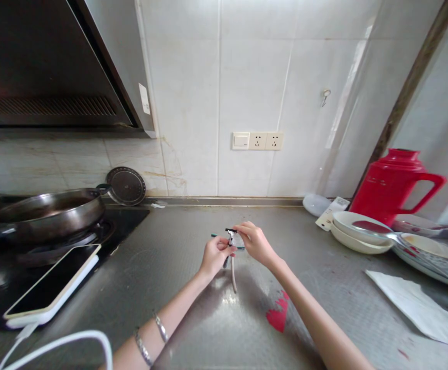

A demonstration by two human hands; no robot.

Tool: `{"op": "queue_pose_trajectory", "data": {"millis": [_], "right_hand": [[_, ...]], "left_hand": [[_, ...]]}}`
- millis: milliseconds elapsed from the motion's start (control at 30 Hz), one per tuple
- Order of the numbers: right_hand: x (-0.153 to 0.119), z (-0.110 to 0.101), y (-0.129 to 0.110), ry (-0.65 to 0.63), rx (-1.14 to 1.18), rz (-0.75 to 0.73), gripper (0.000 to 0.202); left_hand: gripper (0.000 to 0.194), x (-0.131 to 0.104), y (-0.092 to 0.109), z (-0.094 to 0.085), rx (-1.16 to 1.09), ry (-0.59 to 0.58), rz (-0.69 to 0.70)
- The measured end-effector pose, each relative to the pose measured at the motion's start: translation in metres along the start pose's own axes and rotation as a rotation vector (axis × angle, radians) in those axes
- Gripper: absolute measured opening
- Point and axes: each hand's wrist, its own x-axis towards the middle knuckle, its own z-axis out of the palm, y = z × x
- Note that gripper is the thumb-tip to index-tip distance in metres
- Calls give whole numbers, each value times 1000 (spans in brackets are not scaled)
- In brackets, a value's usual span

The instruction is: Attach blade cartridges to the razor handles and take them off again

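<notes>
Over the middle of the metal counter, my left hand (214,254) pinches a small T-shaped black-and-silver tool (230,238), which looks like a razor. Its dark lower end points down below my fingers. My right hand (256,241) has its fingertips closed on the black bar at the tool's top. Behind the hands is a clear piece with teal edges (240,247), partly covered, its kind unclear. A thin beige strip (233,277) runs down below the fingers; whether it joins the tool I cannot tell.
To the left, a steel pan (50,216) sits on the black stove, near a phone (54,282) with a white cable (65,336). On the right stand a red thermos (389,185), stacked bowls (357,239) and a white paper (416,306). A red patch (278,314) marks the counter (193,329).
</notes>
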Motion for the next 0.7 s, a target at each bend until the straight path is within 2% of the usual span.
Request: {"op": "queue_pose_trajectory", "data": {"millis": [267, 467, 600, 700], "right_hand": [[-1, 1, 2, 40, 18, 10, 28], [1, -1, 1, 72, 142, 48, 27], [2, -2, 5, 121, 226, 162, 31], [2, 1, 11, 161, 265, 254, 33]], "left_hand": [[28, 3, -4, -2, -32, -5, 18], [22, 5, -5, -7, 93, 22, 101], [22, 8, -6, -11, 156, 56, 191], [27, 10, -5, -13, 102, 122, 153]]}}
